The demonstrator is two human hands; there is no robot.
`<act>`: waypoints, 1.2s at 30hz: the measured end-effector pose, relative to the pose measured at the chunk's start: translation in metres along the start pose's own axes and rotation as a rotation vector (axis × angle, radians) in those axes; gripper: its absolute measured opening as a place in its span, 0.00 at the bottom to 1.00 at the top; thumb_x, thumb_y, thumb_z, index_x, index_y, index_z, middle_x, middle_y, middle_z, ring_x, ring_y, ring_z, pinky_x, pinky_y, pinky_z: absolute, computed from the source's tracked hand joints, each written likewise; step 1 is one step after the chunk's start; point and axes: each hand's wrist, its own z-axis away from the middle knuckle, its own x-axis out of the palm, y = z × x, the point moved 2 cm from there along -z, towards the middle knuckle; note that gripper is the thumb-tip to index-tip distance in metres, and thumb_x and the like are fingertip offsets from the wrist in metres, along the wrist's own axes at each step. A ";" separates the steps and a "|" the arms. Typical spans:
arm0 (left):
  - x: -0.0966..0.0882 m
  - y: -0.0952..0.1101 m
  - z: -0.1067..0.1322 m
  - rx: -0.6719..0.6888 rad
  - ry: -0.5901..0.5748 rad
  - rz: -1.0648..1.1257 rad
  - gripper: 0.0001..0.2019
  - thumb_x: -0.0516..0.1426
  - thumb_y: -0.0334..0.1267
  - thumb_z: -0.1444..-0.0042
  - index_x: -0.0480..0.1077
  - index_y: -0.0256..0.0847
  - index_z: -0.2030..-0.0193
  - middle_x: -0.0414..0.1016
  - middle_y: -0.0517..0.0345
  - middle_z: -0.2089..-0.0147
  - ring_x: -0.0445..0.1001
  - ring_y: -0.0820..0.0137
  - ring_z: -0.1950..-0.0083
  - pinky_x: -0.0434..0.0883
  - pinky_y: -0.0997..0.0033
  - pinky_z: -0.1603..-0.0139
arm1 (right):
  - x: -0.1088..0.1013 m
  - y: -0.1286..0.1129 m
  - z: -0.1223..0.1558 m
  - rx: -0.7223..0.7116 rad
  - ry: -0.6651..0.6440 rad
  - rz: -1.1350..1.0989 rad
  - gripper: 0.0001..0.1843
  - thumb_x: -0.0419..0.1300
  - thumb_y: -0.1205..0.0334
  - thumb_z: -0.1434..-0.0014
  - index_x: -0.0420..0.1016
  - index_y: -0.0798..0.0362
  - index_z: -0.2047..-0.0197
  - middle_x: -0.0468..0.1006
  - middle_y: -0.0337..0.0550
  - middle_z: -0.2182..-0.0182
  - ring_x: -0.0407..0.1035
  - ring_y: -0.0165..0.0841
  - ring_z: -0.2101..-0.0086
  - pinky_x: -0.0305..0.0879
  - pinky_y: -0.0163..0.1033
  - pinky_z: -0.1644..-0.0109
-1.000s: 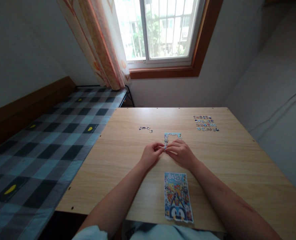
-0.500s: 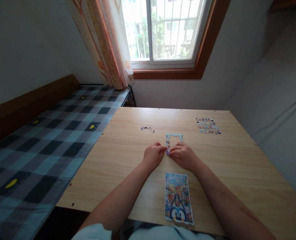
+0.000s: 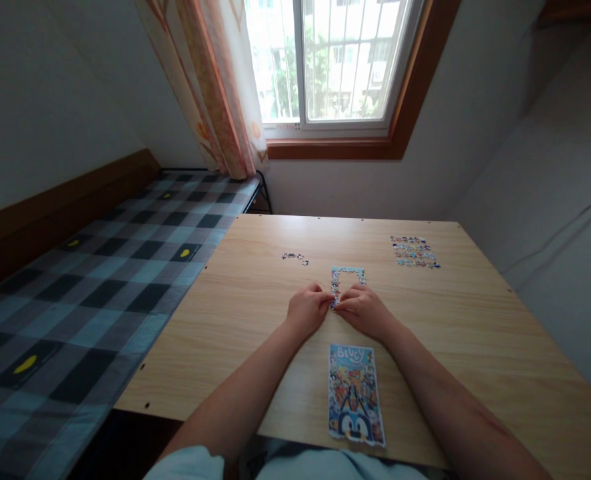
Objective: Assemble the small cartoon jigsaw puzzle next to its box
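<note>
A partly assembled jigsaw puzzle [image 3: 348, 270] lies on the table as a narrow border of joined pieces around a bare middle. My left hand [image 3: 307, 311] is closed, its thumb and fingertips pressed together at the border's lower left side. From the right, my right hand [image 3: 366, 312] reaches over the border with fingers closed at the lower left corner, on a puzzle piece [image 3: 333, 307] mostly covered by the fingertips. The hand hides part of the border's right side. Closer to me lies a colourful picture sheet [image 3: 356, 397] marked "Bluey".
Several loose puzzle pieces [image 3: 294, 257] lie left of the border. Rows of more pieces [image 3: 415, 253] are laid out at the table's [image 3: 475, 347] far right. A bed with a checked cover [image 3: 125, 280] adjoins the left side, and a window [image 3: 345, 63] is behind.
My right fingertips have shifted very slightly left at the border's lower left corner. My left hand stays nearly still, and the laid-out pieces have not moved.
</note>
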 end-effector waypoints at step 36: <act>-0.018 -0.019 -0.003 -0.110 0.299 0.223 0.10 0.56 0.34 0.38 0.78 0.41 0.56 0.78 0.55 0.60 0.75 0.68 0.61 0.72 0.68 0.53 | -0.005 0.060 0.019 0.738 0.692 -0.385 0.20 0.63 0.46 0.42 0.84 0.54 0.61 0.84 0.50 0.63 0.74 0.41 0.64 0.70 0.46 0.57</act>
